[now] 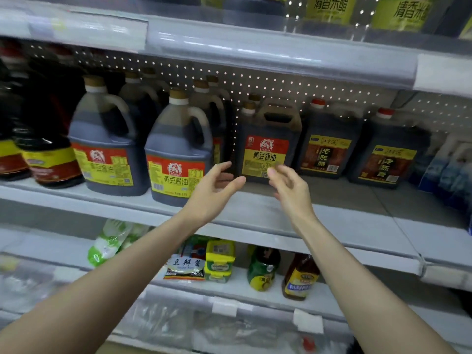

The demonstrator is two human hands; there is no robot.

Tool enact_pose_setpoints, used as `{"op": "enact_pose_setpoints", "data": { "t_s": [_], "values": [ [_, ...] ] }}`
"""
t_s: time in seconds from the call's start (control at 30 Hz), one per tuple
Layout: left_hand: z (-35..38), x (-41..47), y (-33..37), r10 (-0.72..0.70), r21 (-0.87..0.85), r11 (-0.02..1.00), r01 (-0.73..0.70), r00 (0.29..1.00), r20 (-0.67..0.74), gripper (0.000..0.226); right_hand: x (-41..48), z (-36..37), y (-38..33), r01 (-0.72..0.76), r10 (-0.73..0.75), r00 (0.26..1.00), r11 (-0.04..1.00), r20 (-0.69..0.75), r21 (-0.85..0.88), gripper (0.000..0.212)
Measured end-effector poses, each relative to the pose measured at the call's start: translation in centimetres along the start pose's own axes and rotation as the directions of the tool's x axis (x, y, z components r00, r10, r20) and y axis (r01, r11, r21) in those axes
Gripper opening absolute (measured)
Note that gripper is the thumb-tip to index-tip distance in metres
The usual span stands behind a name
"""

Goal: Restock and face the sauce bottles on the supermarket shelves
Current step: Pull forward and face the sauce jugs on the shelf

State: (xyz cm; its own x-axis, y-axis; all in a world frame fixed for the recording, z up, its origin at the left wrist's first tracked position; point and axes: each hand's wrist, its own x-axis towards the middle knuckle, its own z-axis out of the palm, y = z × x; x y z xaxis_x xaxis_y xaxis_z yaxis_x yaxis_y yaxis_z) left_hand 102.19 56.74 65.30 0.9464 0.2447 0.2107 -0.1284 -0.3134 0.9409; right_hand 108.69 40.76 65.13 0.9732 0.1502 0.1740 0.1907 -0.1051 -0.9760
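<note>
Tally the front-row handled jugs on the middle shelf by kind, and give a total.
Round soy sauce jugs, side handle: 2
Square soy sauce jug, top handle: 1
Red-capped vinegar jugs: 2
Total: 5

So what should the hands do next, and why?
Probably grip the square soy jug by its sides and slide it forward: the left hand and right hand are open before it, and it sits farther back than the round jug beside it.
</note>
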Motion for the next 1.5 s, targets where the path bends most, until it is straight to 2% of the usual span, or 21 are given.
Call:
{"op": "enact_pose_setpoints", "data": {
  "t_s": [0.13,0.4,0.57,0.67,0.77,0.87,0.9,1.07,1.13,1.23,1.37,1.5],
  "values": [
    [-4.0,-3.0,-0.4,0.007,0.009,1.000,-0.006,0.999,-0.036,0.055,-2.9,3.4,-1.4,0.005,-0.007,0.998,0.999,0.067,0.034,0.039],
    [-14.0,-8.0,-5.4,-0.108,-0.086,0.992,0.097,0.986,-0.129,0.055,-8.1,14.0,-1.8,-0.012,0.002,0.980,0.999,0.198,0.048,0.029],
    [-22.2,-12.0,-12.3,-0.210,-0.085,0.976,0.201,0.971,-0.116,0.061,-12.3,23.4,1.6,-0.138,0.128,0.964,0.990,0.231,0.027,0.020],
    [-27.4,-14.9,-17.7,-0.283,-0.077,0.958,0.276,0.955,-0.094,0.054,-15.3,29.8,4.8,-0.223,0.213,0.950,0.975,0.227,0.017,0.010],
    [-31.9,-17.4,-23.6,-0.363,-0.080,0.931,0.357,0.929,-0.077,0.052,-18.0,35.7,8.8,-0.316,0.306,0.924,0.949,0.230,0.006,0.012],
    [-34.7,-19.9,-29.0,-0.426,-0.045,0.905,0.424,0.903,-0.053,0.068,-20.8,40.0,13.3,-0.400,0.390,0.892,0.916,0.227,0.000,0.015],
    [-35.3,-20.9,-30.9,-0.456,-0.039,0.890,0.455,0.889,-0.049,0.069,-21.8,41.2,14.9,-0.424,0.416,0.878,0.905,0.235,-0.017,0.015],
    [-36.3,-26.2,-40.7,-0.607,-0.019,0.794,0.607,0.792,-0.058,0.042,-26.9,45.5,24.0,-0.541,0.551,0.797,0.834,0.248,-0.112,0.008],
    [-36.3,-28.6,-44.6,-0.661,-0.010,0.749,0.663,0.746,-0.076,0.035,-28.9,46.6,28.1,-0.577,0.602,0.758,0.799,0.251,-0.171,0.014],
    [-35.9,-32.5,-50.7,-0.743,-0.015,0.666,0.746,0.662,-0.099,0.037,-32.1,47.9,34.0,-0.618,0.670,0.693,0.742,0.265,-0.260,0.030],
    [-34.5,-38.1,-58.4,-0.829,-0.030,0.552,0.833,0.546,-0.121,0.039,-36.7,49.4,42.4,-0.673,0.748,0.612,0.664,0.257,-0.326,0.026],
    [-32.4,-43.5,-65.1,-0.889,0.018,0.451,0.893,0.451,-0.084,0.044,-41.6,49.8,49.7,-0.735,0.818,0.518,0.575,0.248,-0.359,0.020]
  ]
}}
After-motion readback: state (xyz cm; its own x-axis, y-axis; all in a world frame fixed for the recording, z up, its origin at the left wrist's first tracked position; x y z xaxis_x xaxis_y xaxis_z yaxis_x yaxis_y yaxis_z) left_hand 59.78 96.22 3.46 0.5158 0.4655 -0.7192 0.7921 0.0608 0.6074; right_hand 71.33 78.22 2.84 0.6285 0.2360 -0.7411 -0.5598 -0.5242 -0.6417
